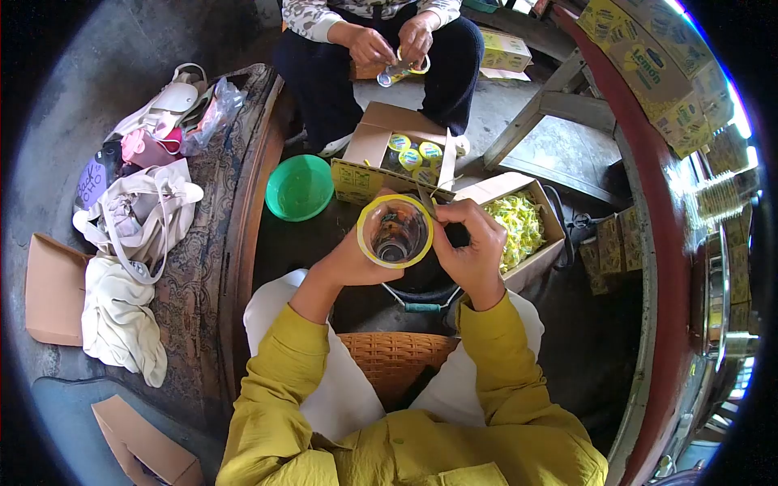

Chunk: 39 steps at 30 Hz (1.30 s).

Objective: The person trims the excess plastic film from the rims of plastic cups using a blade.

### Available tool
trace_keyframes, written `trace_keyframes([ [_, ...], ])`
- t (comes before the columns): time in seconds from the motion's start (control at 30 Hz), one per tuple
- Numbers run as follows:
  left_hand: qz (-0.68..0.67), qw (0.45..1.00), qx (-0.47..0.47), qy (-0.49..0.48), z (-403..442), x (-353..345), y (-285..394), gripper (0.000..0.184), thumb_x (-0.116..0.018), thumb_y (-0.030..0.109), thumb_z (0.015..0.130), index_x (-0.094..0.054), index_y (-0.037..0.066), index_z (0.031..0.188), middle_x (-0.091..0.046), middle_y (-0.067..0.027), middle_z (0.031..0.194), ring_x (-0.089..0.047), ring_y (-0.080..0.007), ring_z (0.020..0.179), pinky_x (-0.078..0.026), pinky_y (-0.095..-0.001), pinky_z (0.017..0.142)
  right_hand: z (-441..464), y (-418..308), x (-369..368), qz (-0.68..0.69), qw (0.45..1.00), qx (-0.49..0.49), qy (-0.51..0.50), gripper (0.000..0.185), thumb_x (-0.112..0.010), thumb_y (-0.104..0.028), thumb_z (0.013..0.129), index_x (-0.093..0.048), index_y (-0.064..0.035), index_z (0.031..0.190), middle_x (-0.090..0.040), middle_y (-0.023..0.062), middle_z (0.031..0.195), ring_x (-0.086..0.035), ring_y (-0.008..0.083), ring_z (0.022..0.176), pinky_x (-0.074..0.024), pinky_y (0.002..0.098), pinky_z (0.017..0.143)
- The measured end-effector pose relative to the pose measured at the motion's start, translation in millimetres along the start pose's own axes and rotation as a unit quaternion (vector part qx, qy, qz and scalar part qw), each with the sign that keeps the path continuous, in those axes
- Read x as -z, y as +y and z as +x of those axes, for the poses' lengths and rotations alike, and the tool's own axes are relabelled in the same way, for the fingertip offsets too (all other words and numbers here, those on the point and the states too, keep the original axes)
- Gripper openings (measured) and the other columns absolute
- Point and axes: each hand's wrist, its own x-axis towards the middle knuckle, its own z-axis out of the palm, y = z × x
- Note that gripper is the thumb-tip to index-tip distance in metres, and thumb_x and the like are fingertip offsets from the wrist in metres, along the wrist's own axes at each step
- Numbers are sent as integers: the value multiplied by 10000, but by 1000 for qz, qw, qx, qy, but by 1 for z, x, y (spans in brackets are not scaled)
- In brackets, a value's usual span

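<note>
My left hand [344,261] is wrapped round a clear plastic cup [395,232] with a yellow rim, its open end tilted up toward me. The inside of the cup looks empty. My right hand [474,239] is closed in a pinch on a thin, flat, blade-like strip [426,199], which meets the rim at the cup's upper right. Exactly what the strip is cannot be made out. Below the cup, a dark bucket [417,283] with a green-gripped handle stands between my knees, partly hidden by my hands.
Beyond my hands stands a carton [365,185] of lidded cups. To its right is a box [547,212] of yellow-green wrappers; to its left, a green basin [300,188]. Another person's hands [393,44] work on a cup opposite. A carved wooden bench [207,235] lies left.
</note>
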Motion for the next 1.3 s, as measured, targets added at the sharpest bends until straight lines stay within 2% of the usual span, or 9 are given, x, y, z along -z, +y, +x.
trace_keyframes([
  [0.07,-19,999,31,-5,-1,0,0,623,-676,18,548,-393,48,1102,-373,-51,1051,-421,-160,1004,-380,-274,841,0,1,1,-1,1000,-7,-1,146,-631,83,648,-581,18,768,-570,115,665,-578,191,571,-454,249,522],
  [0.17,61,998,-3,29,1,0,-3,642,-691,22,560,-373,45,1117,-377,-56,1073,-417,-165,1008,-382,-280,852,-1,6,0,-6,1000,-13,10,146,-632,80,649,-581,15,769,-572,112,666,-577,187,570,-455,249,522],
  [0.27,-113,991,-4,69,3,-11,-8,631,-689,24,602,-347,36,1132,-391,-74,1110,-406,-178,1065,-378,-296,879,-1,8,-1,-18,999,-17,34,151,-631,79,649,-579,12,774,-571,109,665,-575,186,566,-456,250,521],
  [0.37,-62,994,-46,76,6,-11,-13,660,-680,17,638,-305,24,1181,-394,-101,1156,-383,-190,1129,-366,-313,908,-2,7,-4,-37,997,-18,63,156,-629,82,650,-576,11,778,-565,104,660,-569,186,556,-456,254,518],
  [0.47,-51,989,-27,139,3,-15,-24,687,-664,11,660,-269,10,1222,-385,-118,1185,-380,-201,1149,-356,-324,921,-6,7,-8,-58,995,-15,84,154,-627,84,653,-572,12,777,-558,101,656,-563,185,549,-455,256,515],
  [0.6,55,983,-71,158,6,-20,-13,709,-663,22,667,-248,5,1243,-379,-127,1187,-423,-202,1101,-361,-322,912,-12,6,-16,-45,995,-17,92,150,-636,82,651,-568,20,769,-558,107,661,-564,186,561,-454,254,517],
  [0.7,42,984,-47,168,6,-18,-17,716,-666,20,654,-252,4,1237,-385,-123,1163,-431,-206,1091,-366,-322,908,-10,4,-17,-54,994,-21,91,150,-640,80,648,-570,20,766,-562,109,662,-566,186,563,-454,252,517],
  [1.1,54,994,-44,80,2,-11,-20,699,-691,56,621,-314,7,1207,-378,-117,1123,-421,-229,1094,-352,-336,925,-6,5,-8,-42,997,-27,66,155,-637,83,637,-578,17,765,-575,114,667,-580,190,570,-457,250,519],
  [1.3,-40,998,-20,45,0,-9,-14,684,-673,31,589,-352,28,1193,-402,-88,1107,-426,-202,1084,-359,-316,913,-3,6,-3,-20,999,-5,46,148,-639,85,635,-572,19,749,-577,116,665,-583,194,576,-457,252,518],
])
